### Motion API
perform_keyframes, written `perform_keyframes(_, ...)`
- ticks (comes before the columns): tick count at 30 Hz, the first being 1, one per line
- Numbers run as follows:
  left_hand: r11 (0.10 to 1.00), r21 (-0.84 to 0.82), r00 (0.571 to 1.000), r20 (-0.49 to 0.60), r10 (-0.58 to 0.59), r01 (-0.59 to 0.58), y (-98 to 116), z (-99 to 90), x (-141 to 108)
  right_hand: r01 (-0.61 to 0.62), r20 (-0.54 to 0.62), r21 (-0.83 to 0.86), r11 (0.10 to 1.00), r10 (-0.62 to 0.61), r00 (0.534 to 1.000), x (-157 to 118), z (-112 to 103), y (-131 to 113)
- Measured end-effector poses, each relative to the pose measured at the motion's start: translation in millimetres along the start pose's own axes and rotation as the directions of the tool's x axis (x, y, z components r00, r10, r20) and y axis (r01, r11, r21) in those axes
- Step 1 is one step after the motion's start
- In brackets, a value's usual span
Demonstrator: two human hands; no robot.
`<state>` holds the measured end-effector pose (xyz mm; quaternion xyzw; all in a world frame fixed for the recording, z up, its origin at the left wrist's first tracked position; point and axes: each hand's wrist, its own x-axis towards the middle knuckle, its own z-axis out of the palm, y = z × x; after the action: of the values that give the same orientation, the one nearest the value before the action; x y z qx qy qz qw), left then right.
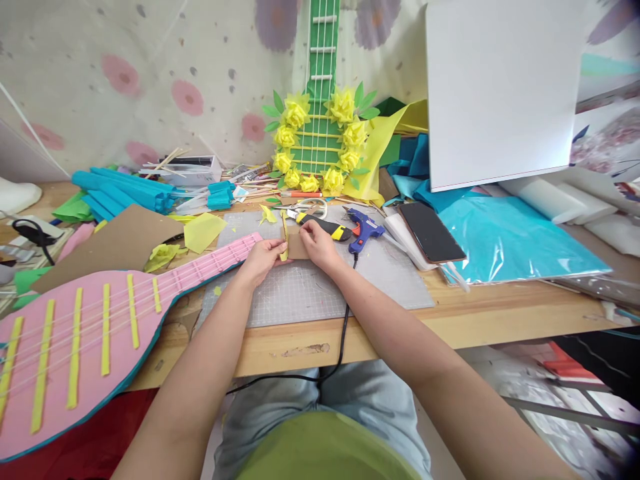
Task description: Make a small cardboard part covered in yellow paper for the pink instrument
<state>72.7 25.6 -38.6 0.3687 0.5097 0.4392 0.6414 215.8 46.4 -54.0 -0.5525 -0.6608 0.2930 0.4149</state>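
Over the grey cutting mat (310, 293), my left hand (263, 260) pinches the lower end of a narrow yellow paper strip (285, 233). The strip stands along the left edge of a small brown cardboard piece (298, 245). My right hand (319, 244) has its fingers closed on the cardboard's upper right part. Just behind my right hand lies a yellow and black utility knife (327, 227). A blue glue gun (367, 229) rests to the right of it, its black cable running down over the table edge.
A pink guitar shape (95, 333) with yellow strips lies at the left. A green guitar shape (320, 143) with yellow flowers stands at the back. To the right are a phone (431, 232), wrapped blue sheets (515, 237) and a white board (503, 93).
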Motion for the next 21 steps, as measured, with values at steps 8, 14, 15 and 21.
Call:
perform_keyframes(8, 0.999, 0.044, 1.000, 0.014, 0.004, -0.004, -1.2, -1.6, 1.9, -0.015, 0.022, -0.007, 1.000, 0.015, 1.000, -1.6, -2.3, -5.9)
perform_keyframes(14, 0.999, 0.053, 1.000, 0.003, 0.008, -0.008, -0.6, -0.7, 0.9, -0.025, 0.036, -0.005, 1.000, 0.025, 0.999, -2.2, -3.2, -7.8)
perform_keyframes(15, 0.999, 0.054, 1.000, 0.002, 0.009, -0.009, -0.6, -0.6, 0.7, -0.023, 0.035, -0.004, 1.000, 0.023, 0.999, -2.1, -3.2, -7.7)
perform_keyframes(21, 0.998, 0.053, 1.000, 0.004, 0.020, -0.020, -1.1, -0.1, 0.4, -0.014, 0.036, -0.011, 1.000, 0.015, 0.999, -2.2, -3.2, -7.8)
